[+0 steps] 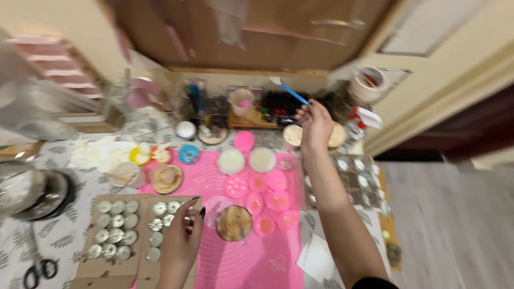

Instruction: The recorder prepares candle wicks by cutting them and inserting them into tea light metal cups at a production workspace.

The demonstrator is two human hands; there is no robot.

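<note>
We see the right hand (315, 124) reach far, fingers pinching a blue spatula (292, 92); left hand (182, 235), fingers loosely spread, steadies the cardboard tray (107, 270) of small tins.

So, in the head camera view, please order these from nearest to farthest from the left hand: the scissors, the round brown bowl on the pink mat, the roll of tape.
From the left hand:
1. Round brown bowl, just to its right on the pink mat.
2. Scissors, far left at the table's near edge.
3. Roll of tape, far right corner at the back.
</note>
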